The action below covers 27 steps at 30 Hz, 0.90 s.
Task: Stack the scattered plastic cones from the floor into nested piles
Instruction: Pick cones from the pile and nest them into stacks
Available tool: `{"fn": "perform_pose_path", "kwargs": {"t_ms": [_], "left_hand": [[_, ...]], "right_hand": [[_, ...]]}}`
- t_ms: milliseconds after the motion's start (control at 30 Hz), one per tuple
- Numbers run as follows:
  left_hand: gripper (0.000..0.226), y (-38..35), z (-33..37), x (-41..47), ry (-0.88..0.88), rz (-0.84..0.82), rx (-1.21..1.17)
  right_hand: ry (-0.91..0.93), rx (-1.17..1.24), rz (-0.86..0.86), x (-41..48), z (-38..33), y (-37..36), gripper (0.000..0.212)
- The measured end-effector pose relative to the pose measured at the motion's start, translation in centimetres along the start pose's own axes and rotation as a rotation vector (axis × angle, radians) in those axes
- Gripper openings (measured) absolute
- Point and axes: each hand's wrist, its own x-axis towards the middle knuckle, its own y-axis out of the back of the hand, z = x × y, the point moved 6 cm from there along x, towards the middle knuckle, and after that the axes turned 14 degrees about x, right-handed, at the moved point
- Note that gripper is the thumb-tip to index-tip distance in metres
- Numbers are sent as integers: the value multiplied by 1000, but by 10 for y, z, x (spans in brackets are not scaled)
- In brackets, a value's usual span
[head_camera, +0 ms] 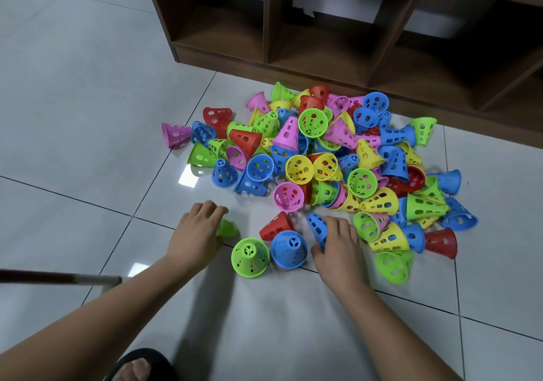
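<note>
The floor [73,116] is pale grey glossy tile with thin dark grout lines, one passing under the left hand [197,233] and right hand [338,248]. Well beyond both stands a dark brown wooden shelf [271,13] with open, shadowed compartments, something white at their backs. A bright glare patch [188,178] lies on the tiles beyond the left hand, another beside its forearm. Left of that forearm is a dark rod [44,276] with a pale end.

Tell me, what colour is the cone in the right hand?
Blue. The right hand grips the cone; the head view shows it.
</note>
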Motion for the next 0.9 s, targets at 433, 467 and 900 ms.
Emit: {"fn": "perform_pose_path", "kwargs": {"t_ms": [433, 467, 900], "left_hand": [[35, 81, 8, -28, 232, 158, -520], [34, 91, 12, -33, 228, 171, -563], [41, 124, 53, -79, 113, 277, -848]], "right_hand": [[-180, 561, 212, -27, -16, 42, 41], [-177, 629, 240, -30, -22, 50, 40], [72, 942, 338, -67, -93, 91, 42]]}}
